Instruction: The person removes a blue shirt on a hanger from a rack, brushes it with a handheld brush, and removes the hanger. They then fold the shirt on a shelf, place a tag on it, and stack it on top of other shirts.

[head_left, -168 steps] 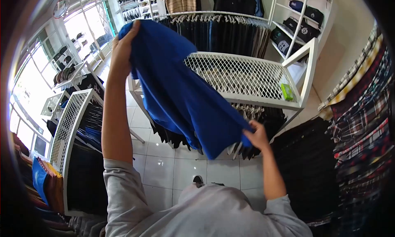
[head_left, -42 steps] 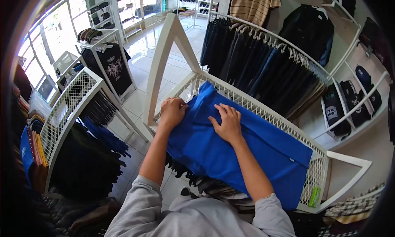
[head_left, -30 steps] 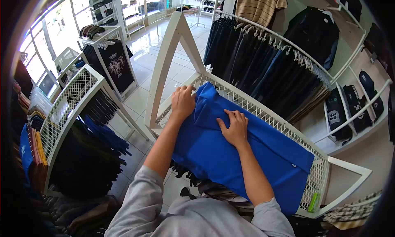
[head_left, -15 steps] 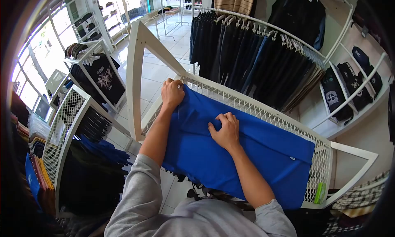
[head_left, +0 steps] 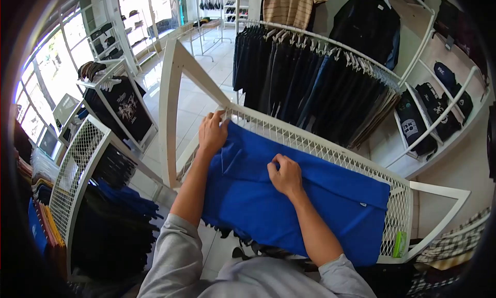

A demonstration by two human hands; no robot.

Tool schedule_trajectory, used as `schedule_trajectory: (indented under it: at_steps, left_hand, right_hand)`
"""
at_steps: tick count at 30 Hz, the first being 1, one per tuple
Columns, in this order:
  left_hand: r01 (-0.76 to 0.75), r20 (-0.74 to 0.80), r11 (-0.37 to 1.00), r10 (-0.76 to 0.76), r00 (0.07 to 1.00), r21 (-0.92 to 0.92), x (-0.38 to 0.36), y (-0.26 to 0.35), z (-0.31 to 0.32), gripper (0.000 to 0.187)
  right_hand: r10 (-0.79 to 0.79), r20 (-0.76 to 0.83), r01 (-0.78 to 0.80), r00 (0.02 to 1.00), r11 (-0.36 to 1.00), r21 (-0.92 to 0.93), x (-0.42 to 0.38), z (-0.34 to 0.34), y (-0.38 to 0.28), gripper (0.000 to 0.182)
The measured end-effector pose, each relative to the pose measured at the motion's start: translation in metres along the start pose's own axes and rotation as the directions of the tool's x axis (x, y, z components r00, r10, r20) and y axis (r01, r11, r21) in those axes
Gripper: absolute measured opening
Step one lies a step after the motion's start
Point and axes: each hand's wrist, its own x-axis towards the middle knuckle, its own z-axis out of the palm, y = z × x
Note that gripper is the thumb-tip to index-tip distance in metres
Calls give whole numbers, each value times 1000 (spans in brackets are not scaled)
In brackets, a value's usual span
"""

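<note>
A blue folded garment (head_left: 330,210) lies spread over a white mesh rack top, with a small white tag near its right end. At its far left corner, my left hand (head_left: 213,132) has its fingers closed over the edge of the cloth. My right hand (head_left: 287,176) rests on the middle of the garment, beside a long crease. Its fingers are curled in with thumb and forefinger close together, and the fingertips are partly hidden. Creases run through the cloth between the two hands.
White frame bars rise at the left (head_left: 168,112) and right (head_left: 454,194) ends of the mesh rack (head_left: 400,215). A green packet (head_left: 399,245) sits on its right corner. Beyond hang dark trousers (head_left: 289,75); caps (head_left: 439,112) fill a wall shelf. More clothes racks (head_left: 77,158) stand left.
The right hand's thumb and forefinger have drawn closer together as its fingers curled in. My left hand keeps to the garment's corner. The whole view has shifted slightly.
</note>
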Motion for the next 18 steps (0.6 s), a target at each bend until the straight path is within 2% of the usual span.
schedule_trajectory:
  at_steps: [1,2,3,5,6,7,8,10,11,12,14,16,17,18]
  left_hand:
    - [144,283,983,-107,953,-113,-5,32,-44,48]
    - [305,546,935,-163,822,-180,-8,54,-71,48]
    - [300,549,938,-161,820,-173,-17,61,-77,48]
    - [25,593,999,4,805,-40,-54,68,-88,50]
    - [12,602,999,15,798,-40,-63,66,-87,50]
    - [-68,523,992,113,845,-105,-70,61,-80,52]
    - [-146,437,976,205,876,-164,-76,55,-74,54]
    - [-140,404,961,229,886,-240,-74,53,-68,51]
    - [-75,336,946,186,923,-317,-68,52,-63,49]
    - [-15,272,919,132,953,-394,-63,55,-63,47]
    - [18,250,932,79,965,-362,-52,63,-63,44]
    - [-2,230,972,58,972,-236,-47,62,-52,43]
    - [-2,232,972,58,971,-234,-48,60,-47,43]
    - [-32,272,988,72,959,-148,-47,59,-45,43]
  right_hand:
    - [6,25,-6,1000,1000,11,-1,-2,0,30]
    - [10,42,-11,999,1000,24,-2,-4,1,30]
    - [-5,34,4,999,999,31,-2,-5,0,30]
    - [3,78,-8,997,998,68,-1,-10,1,31]
    - [-1,120,-10,993,996,93,1,-14,2,31]
    - [5,179,-23,984,995,102,2,-18,4,31]
    - [20,175,-39,984,994,103,2,-20,4,31]
    - [20,148,-49,989,979,197,5,-25,3,29]
    - [-26,56,9,998,961,276,6,-17,12,26]
    - [-27,56,11,998,962,274,7,-20,7,26]
    - [32,-31,-24,999,970,242,10,-22,-4,24]
    - [14,-81,1,997,982,188,11,-11,2,24]
    - [68,-77,-62,995,995,76,10,-6,5,26]
    - [121,-80,-125,989,992,-36,9,-7,0,28]
